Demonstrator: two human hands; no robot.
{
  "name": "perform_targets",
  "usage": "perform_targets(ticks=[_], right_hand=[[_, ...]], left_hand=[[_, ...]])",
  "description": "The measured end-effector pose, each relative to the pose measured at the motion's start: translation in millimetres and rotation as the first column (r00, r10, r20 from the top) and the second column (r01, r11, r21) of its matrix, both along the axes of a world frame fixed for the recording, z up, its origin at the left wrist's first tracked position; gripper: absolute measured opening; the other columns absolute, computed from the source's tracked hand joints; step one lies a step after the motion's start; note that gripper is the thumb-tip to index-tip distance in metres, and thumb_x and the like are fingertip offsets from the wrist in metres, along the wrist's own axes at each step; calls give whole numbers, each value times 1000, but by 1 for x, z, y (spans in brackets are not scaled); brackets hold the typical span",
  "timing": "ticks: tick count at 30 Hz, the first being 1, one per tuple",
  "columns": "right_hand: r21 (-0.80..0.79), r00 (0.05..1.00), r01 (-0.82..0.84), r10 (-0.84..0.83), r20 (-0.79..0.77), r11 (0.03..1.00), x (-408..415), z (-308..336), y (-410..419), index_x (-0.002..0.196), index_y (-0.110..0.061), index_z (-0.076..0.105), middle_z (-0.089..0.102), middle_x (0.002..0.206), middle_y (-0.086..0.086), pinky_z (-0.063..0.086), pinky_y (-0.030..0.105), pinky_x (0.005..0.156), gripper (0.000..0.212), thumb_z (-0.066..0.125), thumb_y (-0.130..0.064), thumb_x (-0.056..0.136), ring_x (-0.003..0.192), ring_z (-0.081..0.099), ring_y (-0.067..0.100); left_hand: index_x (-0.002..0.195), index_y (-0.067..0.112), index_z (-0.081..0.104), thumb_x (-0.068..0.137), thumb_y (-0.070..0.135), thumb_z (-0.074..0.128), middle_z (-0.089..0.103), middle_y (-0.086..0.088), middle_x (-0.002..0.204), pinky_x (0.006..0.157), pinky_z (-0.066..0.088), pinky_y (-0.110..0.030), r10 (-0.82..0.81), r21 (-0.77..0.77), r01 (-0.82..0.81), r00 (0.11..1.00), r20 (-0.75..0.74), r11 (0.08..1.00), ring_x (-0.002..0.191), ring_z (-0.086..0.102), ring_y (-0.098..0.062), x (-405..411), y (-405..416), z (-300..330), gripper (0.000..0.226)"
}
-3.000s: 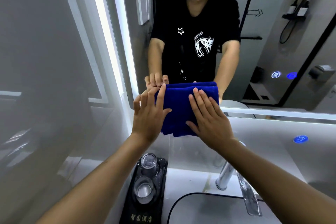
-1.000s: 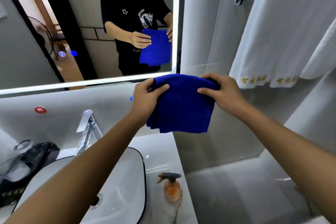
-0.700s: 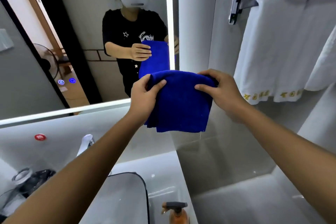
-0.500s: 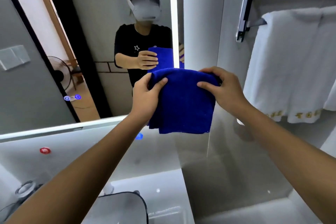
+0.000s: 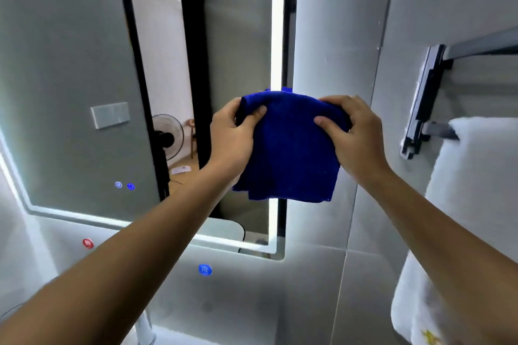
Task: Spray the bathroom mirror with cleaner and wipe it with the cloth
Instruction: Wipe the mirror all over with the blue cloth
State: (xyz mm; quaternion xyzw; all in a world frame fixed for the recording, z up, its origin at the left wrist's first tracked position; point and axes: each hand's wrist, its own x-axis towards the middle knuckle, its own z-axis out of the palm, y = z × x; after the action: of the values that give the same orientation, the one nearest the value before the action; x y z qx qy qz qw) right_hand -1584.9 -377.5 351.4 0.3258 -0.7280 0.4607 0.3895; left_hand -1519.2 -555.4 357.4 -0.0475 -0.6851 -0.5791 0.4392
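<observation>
Against glossy mirror point(image 5: 70, 92), right lit edge: folded plush blue cloth point(image 5: 288, 148), pinched by left hand point(image 5: 231, 140) and right hand point(image 5: 356, 137).

No readable txt anywhere. Red round sticker point(image 5: 88, 243) and blue round one point(image 5: 205, 270) on the wall below the mirror point(image 5: 70, 64) carry marks, too blurred. Two lit blue icons point(image 5: 124, 185) on the mirror, illegible. Gold embroidery on white towel point(image 5: 473, 204), unreadable.
</observation>
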Motion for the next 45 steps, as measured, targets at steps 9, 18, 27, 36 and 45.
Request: perform_targets(ticks=[9,18,27,36,45], right_hand=[[-79,995,-81,76,-65,994,-11,59,-8,111,-16,67,61,102,-5,40,1,79,21,66,-13,90,89,53,4],[-210,992,-88,66,-110,974,-10,103,-10,111,-18,66,57,105,-8,36,-6,77,20,64,-12,92,88,50,1],[-273,968,-152,87,-235,950,-38,185,-14,113,-16,66,57,108,-6,36,-6,75,21,64,-12,92,91,50,3],[-371,932,-206,66,-355,905,-52,268,-37,115,-13,66,59,113,3,38,6,80,24,63,-7,92,98,54,12],[-375,923,-86,-68,-378,923,-59,337,-58,121,-16,63,56,122,3,36,16,81,28,60,-9,94,112,53,17]], left_hand=[[93,27,68,94,19,60,68,11,87,79,49,-26,104,-13,-105,993,-54,994,84,60,-11,2,8,63,11],[90,30,65,96,19,56,67,10,90,77,46,-24,156,-64,-166,979,-132,984,84,59,-9,0,20,119,16],[90,24,67,95,21,57,67,8,85,75,47,-25,277,-120,-320,919,-279,940,79,59,-9,-17,27,206,12],[109,18,58,95,22,57,59,10,97,78,42,-20,393,-55,-458,812,-432,887,85,54,-5,-38,20,294,15],[108,17,55,97,19,55,49,16,83,62,34,-11,407,14,-463,764,-500,886,73,47,1,-53,9,349,12]])
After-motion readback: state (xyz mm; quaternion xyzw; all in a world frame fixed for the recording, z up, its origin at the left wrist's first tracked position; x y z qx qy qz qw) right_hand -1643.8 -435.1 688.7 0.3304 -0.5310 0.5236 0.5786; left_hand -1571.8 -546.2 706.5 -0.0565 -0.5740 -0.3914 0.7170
